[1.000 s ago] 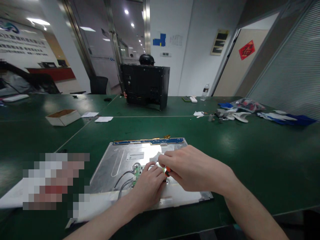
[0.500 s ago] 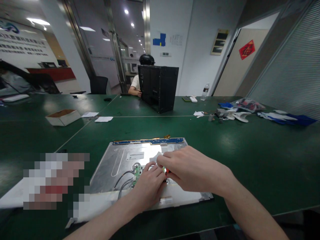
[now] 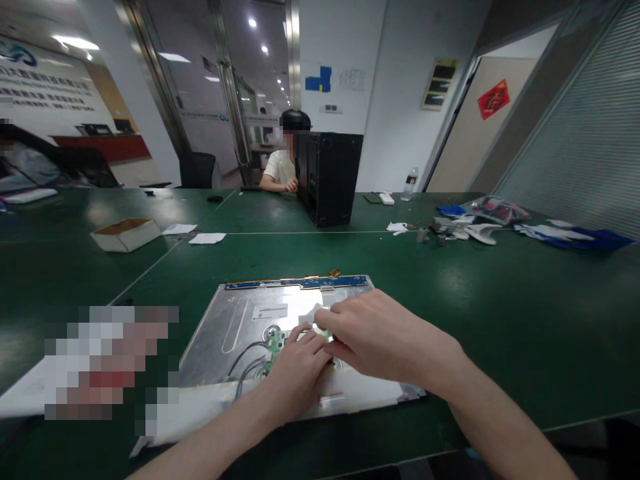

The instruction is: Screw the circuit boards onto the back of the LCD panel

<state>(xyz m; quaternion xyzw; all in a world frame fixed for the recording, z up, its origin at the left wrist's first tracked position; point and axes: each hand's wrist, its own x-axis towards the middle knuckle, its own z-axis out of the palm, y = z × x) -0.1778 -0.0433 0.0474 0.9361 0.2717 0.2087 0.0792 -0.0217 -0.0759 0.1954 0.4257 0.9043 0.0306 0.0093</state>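
Low in the middle of the frame a silver metal panel point(image 3: 240, 327) lies flat on the green table point(image 3: 500, 307), and both of the person's hands meet over its centre. The left hand point(image 3: 297, 370) comes up from the bottom edge, fingers curled down, fingertips resting on the panel right beside a small green circuit board point(image 3: 274, 343) – grey wires point(image 3: 247, 360) run off from that board toward the lower left. The right hand point(image 3: 380, 337) enters from the lower right and lies just over the left, fingers drawn narrow in a pinch around a small tool of which only a red-orange speck shows; a bit of white tape point(image 3: 314, 312) sticks up just past its fingertips. Whether the left hand grips anything cannot be told. Along the panel's far edge runs a blue strip board point(image 3: 295, 283). At the left a blurred patch covers something on white sheeting. Farther up on the left sits a cardboard box point(image 3: 126, 233) – to the right, a scatter of small parts point(image 3: 465, 229). At the far side a person sits behind a black case point(image 3: 333, 177)
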